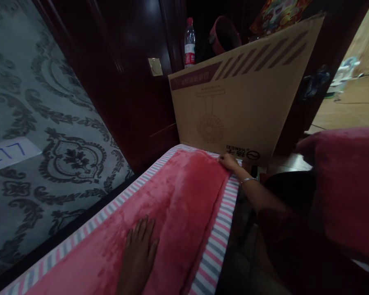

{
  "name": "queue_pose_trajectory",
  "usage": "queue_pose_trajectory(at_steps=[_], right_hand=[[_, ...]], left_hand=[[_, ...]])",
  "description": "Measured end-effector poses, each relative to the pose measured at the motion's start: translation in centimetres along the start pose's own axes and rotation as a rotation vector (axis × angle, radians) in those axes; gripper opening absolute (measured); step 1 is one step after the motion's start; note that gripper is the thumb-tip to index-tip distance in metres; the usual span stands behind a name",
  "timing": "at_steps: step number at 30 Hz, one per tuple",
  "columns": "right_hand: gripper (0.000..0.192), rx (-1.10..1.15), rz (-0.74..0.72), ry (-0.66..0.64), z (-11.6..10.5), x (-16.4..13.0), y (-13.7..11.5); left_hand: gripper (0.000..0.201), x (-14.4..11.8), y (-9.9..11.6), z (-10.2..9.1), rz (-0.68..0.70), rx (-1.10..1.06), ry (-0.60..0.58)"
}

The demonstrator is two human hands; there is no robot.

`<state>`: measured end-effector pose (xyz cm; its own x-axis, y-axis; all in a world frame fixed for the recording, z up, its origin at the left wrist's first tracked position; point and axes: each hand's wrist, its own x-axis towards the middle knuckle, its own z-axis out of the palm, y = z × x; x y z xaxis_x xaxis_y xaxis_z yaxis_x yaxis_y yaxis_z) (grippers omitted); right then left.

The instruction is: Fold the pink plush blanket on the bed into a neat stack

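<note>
A pink plush blanket [190, 192] lies folded lengthwise over a striped cloth [217, 246] on a long, narrow surface. My left hand [138, 252] rests flat on the near part of the blanket, its fingers stretched out. At the far right corner, my right hand [229, 162] has its fingers closed on the blanket's edge. A silver bracelet [248, 179] circles that wrist. Slight wrinkles run along the plush, and one folded edge shows near the right side of the striped cloth.
A large cardboard box [249, 94] stands upright at the far end, with a plastic bottle [190, 47] and a red round container [223, 35] behind it. Patterned wallpaper [74, 159] borders the left. More red plush fabric [350, 184] is at the right.
</note>
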<state>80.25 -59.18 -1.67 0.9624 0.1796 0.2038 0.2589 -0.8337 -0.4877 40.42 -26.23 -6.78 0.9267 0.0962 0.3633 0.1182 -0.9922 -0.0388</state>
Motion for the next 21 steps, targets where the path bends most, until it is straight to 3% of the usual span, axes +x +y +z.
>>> queue_pose_trajectory(at_steps=[6,11,14,18,21], right_hand=[[0.025,-0.067,0.083,-0.063,0.8,-0.5,1.2],[0.026,-0.099,0.101,-0.039,0.4,-0.6,-0.6],[0.031,-0.060,0.001,0.011,0.8,-0.5,-3.8],[0.030,0.071,-0.275,-0.045,3.4,-0.1,-10.4],[0.031,0.133,-0.396,-0.123,5.9,0.9,-14.9]], left_hand=[[0.052,0.1,0.3,-0.4,0.005,-0.029,-0.003],[0.052,-0.2,0.6,-0.2,-0.032,-0.032,0.042],[0.052,-0.6,0.6,0.5,0.002,-0.028,0.123],[0.048,-1.1,0.0,0.9,0.012,0.011,0.208],[0.049,-0.9,-1.4,-0.9,-0.184,0.091,0.160]])
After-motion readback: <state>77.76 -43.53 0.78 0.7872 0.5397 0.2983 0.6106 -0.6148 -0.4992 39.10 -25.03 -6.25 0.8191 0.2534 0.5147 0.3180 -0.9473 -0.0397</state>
